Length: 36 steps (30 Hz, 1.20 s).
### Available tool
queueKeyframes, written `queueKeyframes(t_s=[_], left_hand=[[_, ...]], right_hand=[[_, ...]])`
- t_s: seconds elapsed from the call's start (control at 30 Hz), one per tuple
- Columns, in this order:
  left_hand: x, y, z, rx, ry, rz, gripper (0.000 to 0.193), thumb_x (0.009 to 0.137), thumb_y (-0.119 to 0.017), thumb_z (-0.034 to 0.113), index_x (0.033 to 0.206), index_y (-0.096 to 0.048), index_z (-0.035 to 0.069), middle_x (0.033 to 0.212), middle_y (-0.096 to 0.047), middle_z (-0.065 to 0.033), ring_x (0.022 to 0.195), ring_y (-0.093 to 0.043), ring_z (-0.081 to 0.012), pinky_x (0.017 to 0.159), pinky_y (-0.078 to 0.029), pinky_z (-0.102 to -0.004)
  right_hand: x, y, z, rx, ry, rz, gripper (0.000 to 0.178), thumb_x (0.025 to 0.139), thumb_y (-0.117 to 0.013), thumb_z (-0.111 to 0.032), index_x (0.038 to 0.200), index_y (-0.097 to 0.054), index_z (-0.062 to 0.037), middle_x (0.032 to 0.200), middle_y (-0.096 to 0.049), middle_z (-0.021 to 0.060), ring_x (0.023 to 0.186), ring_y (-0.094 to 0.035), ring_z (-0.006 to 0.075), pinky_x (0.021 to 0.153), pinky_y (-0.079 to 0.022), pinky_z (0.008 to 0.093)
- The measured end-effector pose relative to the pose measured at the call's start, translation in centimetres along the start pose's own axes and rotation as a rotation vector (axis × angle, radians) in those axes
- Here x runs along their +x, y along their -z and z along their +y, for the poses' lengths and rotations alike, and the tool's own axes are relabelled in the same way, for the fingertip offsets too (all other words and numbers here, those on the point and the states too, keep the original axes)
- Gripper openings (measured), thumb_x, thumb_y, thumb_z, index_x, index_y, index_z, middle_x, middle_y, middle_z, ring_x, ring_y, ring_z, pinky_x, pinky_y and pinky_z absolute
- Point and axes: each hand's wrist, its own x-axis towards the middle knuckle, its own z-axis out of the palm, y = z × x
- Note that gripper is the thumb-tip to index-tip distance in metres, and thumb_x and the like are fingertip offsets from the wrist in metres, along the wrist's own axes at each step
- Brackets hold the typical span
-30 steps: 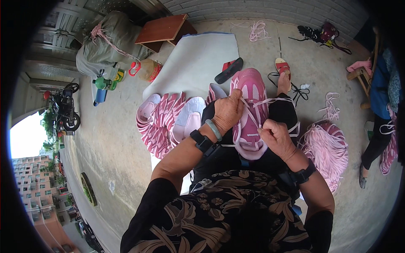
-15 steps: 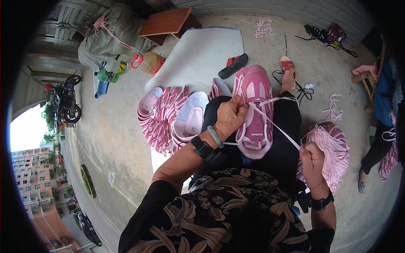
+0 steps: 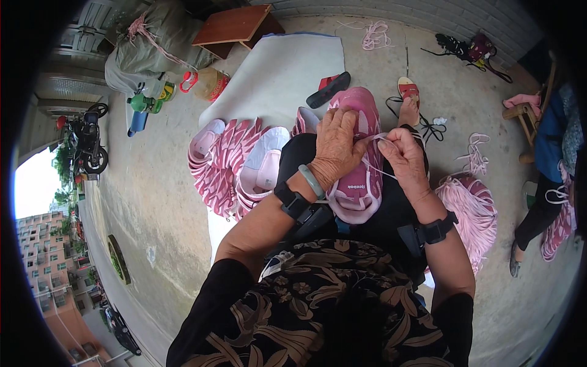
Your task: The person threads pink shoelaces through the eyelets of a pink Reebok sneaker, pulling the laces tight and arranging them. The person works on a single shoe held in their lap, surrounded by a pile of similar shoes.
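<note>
A pink sneaker (image 3: 356, 197) rests across my lap, its toe pointing away from me. Over its upper lies my left hand (image 3: 338, 142), fingers bent down against the shoe and thumb reaching toward the lace. My right hand (image 3: 404, 155) pinches a thin pale pink shoelace (image 3: 380, 170) just right of the sneaker, thumb against forefinger. The two hands nearly meet over the lace holes. What the left fingertips grip, if anything, is hidden behind the hand.
Stacked pink shoe uppers (image 3: 226, 147) stand left of my leg on a white sheet (image 3: 275, 67). On the right lies a heap of pink laces (image 3: 468, 211). A black-and-red sandal (image 3: 329, 90) and plastic bottles (image 3: 208, 82) are farther off. Another person's leg (image 3: 536, 214) shows at right.
My right hand has come up and inward from the lower right to the sneaker, and the stretched lace has slackened. My left hand has spread over the shoe's upper.
</note>
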Motion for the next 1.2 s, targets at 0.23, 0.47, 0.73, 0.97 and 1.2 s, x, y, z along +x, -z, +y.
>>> queueKeyframes(t_s=[0.23,0.47,0.73,0.97,1.2], left_hand=[[-0.3,-1.6,-1.7,0.035,0.164,-0.142,0.096,0.060,-0.075,0.038,0.133,-0.026,0.001,0.131,-0.034,-0.0248,0.117,-0.037,-0.0423,0.097,-0.031,-0.0485],[0.2,-0.8,-2.9,-0.215,0.298,-0.375,0.113,0.055,-0.078,0.041,0.138,-0.012,0.002,0.137,-0.023,-0.0288,0.128,-0.024,-0.0417,0.103,-0.029,-0.0415],[0.5,-0.1,-0.7,-0.114,0.348,-0.403,0.110,0.056,-0.077,0.029,0.139,-0.010,0.003,0.138,-0.022,-0.0272,0.127,-0.025,-0.0431,0.104,-0.025,-0.0449],[-1.1,-1.0,-0.3,-0.107,0.169,-0.201,0.096,0.060,-0.070,0.014,0.138,-0.015,0.004,0.133,-0.025,-0.0292,0.114,-0.036,-0.0467,0.096,-0.034,-0.0461],[-0.6,-0.7,-1.2,-0.106,0.049,-0.278,0.089,0.063,-0.068,0.010,0.136,-0.018,0.005,0.132,-0.025,-0.0338,0.109,-0.041,-0.0481,0.095,-0.036,-0.0447]], right_hand=[[0.1,-0.7,-2.0,-0.741,0.067,-0.280,0.086,0.059,-0.078,-0.036,0.125,-0.036,-0.0010,0.104,-0.059,0.0208,0.091,-0.059,0.0357,0.079,-0.047,0.0374],[0.4,-2.3,-2.6,-1.002,-0.070,-0.225,0.058,0.066,-0.061,-0.015,0.118,-0.041,0.0043,0.094,-0.060,0.0204,0.082,-0.060,0.0362,0.074,-0.048,0.0409],[-0.2,-2.7,-0.9,-1.062,-0.012,-0.088,0.045,0.066,-0.056,-0.007,0.108,-0.046,0.0057,0.088,-0.060,0.0219,0.080,-0.060,0.0364,0.069,-0.049,0.0409],[-1.0,-2.9,-1.7,-1.078,0.114,-0.051,0.045,0.064,-0.054,-0.003,0.108,-0.047,0.0059,0.087,-0.060,0.0227,0.079,-0.059,0.0369,0.069,-0.048,0.0413],[-1.4,-2.4,-1.3,-1.089,0.307,-0.064,0.037,0.063,-0.055,-0.002,0.099,-0.051,0.0030,0.078,-0.058,0.0188,0.071,-0.060,0.0342,0.062,-0.049,0.0398]])
